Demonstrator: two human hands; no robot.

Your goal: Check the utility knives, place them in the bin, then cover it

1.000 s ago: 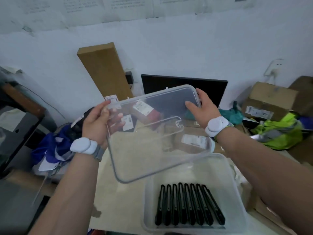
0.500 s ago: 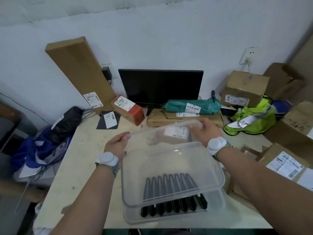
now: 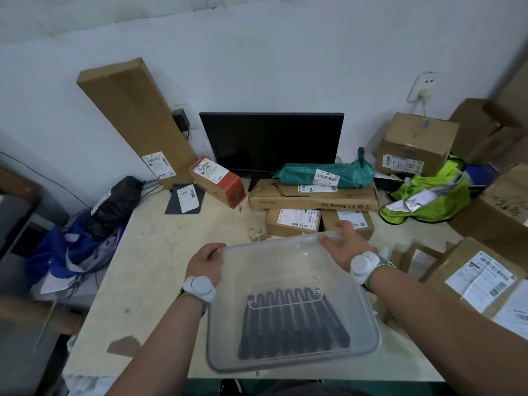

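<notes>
A clear plastic lid (image 3: 274, 267) lies over the clear bin (image 3: 371, 342) near the table's front edge. Through the lid I see several black utility knives (image 3: 291, 324) lined up side by side inside the bin. My left hand (image 3: 207, 262) grips the lid's far left corner. At the far right corner my right hand (image 3: 341, 242) holds the lid's rim with the fingers over the edge. The lid covers nearly the whole bin; whether it is pressed down all round I cannot tell.
Behind the bin lie cardboard parcels (image 3: 313, 198), a green bag (image 3: 328, 174), a red box (image 3: 218, 181) and a black monitor (image 3: 271, 141). A tall carton (image 3: 134, 115) leans on the wall. More boxes (image 3: 485, 275) crowd the right; bags (image 3: 83, 232) hang off the left edge.
The lid came down from in front of my face onto the bin, and both hands lowered with it. The camera tilted down toward the table.
</notes>
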